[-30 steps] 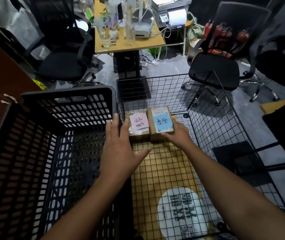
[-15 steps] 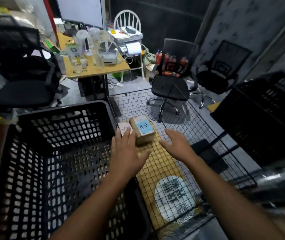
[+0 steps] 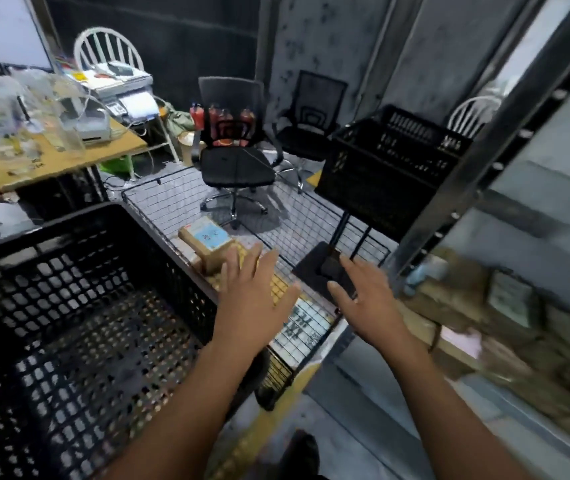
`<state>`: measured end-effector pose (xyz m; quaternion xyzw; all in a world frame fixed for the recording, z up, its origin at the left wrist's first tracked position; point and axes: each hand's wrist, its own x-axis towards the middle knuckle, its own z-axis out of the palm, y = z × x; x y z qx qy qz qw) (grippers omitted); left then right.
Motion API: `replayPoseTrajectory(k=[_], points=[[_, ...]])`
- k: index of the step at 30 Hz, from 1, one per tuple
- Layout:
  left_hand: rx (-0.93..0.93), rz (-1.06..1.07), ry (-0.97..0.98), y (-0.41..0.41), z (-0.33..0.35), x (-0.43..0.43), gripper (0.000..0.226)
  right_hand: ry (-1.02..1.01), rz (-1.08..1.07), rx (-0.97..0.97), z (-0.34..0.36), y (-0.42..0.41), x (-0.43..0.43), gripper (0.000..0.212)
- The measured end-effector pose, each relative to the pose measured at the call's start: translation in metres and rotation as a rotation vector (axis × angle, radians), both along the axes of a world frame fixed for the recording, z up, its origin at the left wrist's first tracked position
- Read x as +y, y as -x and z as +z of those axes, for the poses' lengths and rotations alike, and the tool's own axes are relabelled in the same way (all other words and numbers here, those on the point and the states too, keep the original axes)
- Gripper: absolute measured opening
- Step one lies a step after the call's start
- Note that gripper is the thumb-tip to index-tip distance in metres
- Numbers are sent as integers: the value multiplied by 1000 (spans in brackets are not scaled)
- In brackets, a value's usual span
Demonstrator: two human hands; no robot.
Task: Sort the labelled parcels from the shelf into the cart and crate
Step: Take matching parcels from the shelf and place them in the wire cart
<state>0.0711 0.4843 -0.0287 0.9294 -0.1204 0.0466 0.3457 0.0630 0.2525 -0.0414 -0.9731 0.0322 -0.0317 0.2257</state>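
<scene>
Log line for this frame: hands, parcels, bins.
left hand: open, empty | right hand: open, empty | blue-labelled parcel: in wire cart | near crate: no parcel visible

prob. office/stockroom: desk (image 3: 54,161) w/ printer (image 3: 122,88), swivel chairs (image 3: 236,147), metal shelving (image 3: 484,147).

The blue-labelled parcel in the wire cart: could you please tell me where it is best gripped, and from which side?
Probably from above, fingers on its two short ends. The blue-labelled parcel lies flat, label up, in the wire cart. Its long side toward the black crate has little room, while both short ends look free.
</scene>
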Motion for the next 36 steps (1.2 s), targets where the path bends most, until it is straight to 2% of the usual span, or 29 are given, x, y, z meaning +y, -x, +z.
replayPoseTrajectory(k=[4, 8, 13, 19, 25, 36], points=[[13, -138, -30, 18, 7, -43, 77, -7, -159, -25, 7, 51, -38, 72], [12, -288, -71, 41, 15, -101, 82, 11, -287, -97, 10, 112, -89, 82], [-53, -402, -78, 79, 20, -186, 97, -67, -453, -134, 17, 192, -148, 63], [1, -516, -37, 160, 28, -295, 103, -127, -607, -161, 27, 297, -229, 65], [34, -605, 0, 235, 28, -382, 78, -159, -698, -187, 29, 388, -298, 68], [165, -740, 71, 311, 32, -484, 75, -198, -848, -272, 28, 484, -378, 64]])
